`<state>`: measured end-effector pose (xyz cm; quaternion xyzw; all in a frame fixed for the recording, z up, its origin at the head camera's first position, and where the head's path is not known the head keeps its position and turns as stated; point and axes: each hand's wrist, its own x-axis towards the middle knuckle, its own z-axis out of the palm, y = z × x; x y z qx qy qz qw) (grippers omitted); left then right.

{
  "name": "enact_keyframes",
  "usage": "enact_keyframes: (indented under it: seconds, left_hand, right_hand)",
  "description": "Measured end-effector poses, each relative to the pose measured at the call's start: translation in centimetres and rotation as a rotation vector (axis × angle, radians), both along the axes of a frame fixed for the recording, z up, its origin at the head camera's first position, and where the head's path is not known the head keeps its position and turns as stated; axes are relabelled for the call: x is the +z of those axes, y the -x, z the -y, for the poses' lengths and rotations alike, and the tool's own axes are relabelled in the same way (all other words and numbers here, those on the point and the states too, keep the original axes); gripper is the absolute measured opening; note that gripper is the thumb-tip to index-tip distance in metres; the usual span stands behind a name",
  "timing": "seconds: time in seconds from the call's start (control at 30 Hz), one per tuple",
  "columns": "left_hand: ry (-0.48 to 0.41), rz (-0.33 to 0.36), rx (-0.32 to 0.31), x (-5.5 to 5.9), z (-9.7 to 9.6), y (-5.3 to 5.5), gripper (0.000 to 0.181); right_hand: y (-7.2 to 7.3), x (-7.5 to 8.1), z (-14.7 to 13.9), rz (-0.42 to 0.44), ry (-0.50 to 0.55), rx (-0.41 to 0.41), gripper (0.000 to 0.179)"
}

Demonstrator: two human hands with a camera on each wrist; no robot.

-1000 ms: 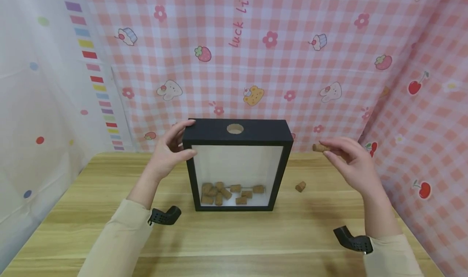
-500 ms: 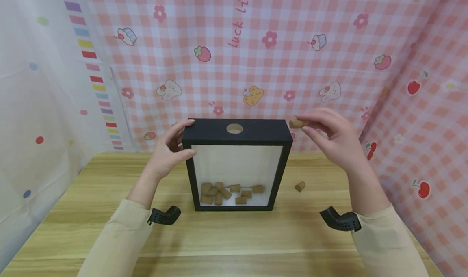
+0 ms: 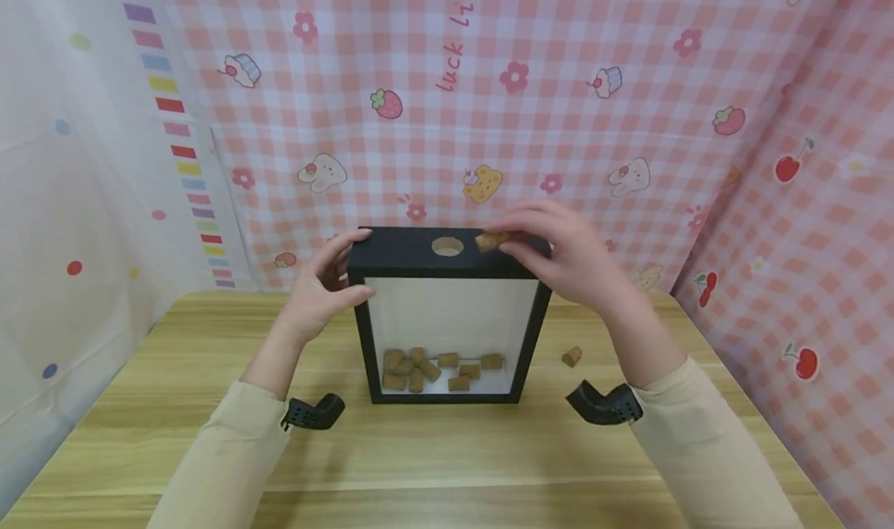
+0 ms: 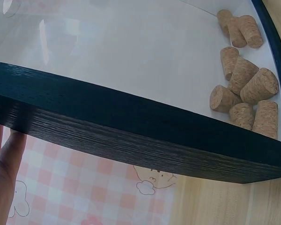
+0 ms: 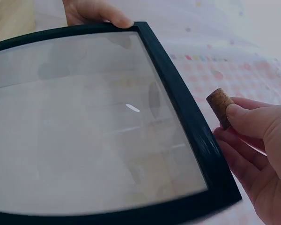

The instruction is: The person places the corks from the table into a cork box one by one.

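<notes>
A black shadow box frame [image 3: 454,259] with a clear front stands upright on the table, a round hole [image 3: 448,247] in its top. Several corks [image 3: 408,370] lie inside along the bottom, seen close in the left wrist view. My left hand [image 3: 317,288] grips the frame's upper left corner, thumb on the front and a fingertip on the top. Over the top, just right of the hole, my right hand [image 3: 566,254] pinches a cork [image 5: 220,108] between thumb and fingers. Its narrower end is hidden in the fingers.
One loose cork [image 3: 572,356] lies on the wooden table [image 3: 447,467], right of the frame. A pink checked cloth [image 3: 559,133] hangs behind, with more cloth along both sides.
My right hand has moved left with the cork, from beyond the frame's right side to over its top near the hole. The left hand has stayed in place.
</notes>
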<state>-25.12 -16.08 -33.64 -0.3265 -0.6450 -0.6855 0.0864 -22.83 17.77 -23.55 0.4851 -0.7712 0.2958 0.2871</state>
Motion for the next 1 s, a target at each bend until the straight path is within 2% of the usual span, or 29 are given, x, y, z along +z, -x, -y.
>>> enact_keyframes:
  seconds: [0.13, 0.33, 0.63, 0.7, 0.9, 1.0]
  left_hand:
    - [-0.005, -0.005, -0.008, 0.0, 0.0, 0.0, 0.069]
    - [-0.008, -0.007, -0.011, 0.0, 0.0, 0.1, 0.069]
    - [-0.007, -0.006, -0.012, -0.1, 0.0, 0.1, 0.068]
    - [-0.008, -0.007, -0.012, -0.2, 0.0, 0.1, 0.068]
    - [-0.01, -0.01, -0.01, -0.2, 0.0, 0.1, 0.069]
    - [-0.01, -0.01, -0.007, -0.1, 0.0, 0.1, 0.069]
  right_hand:
    - [0.5, 0.2, 1.3, 0.012, -0.055, -0.009, 0.031]
    - [1.2, 0.7, 2.9, 0.079, -0.112, -0.026, 0.028]
    - [1.7, 1.4, 4.2, 0.121, -0.215, -0.102, 0.031]
    - [1.8, 1.4, 4.2, 0.122, -0.212, -0.094, 0.033]
    - [1.9, 1.3, 3.2, 0.098, -0.123, 0.005, 0.033]
    - [1.6, 1.3, 2.2, 0.083, -0.083, 0.013, 0.034]
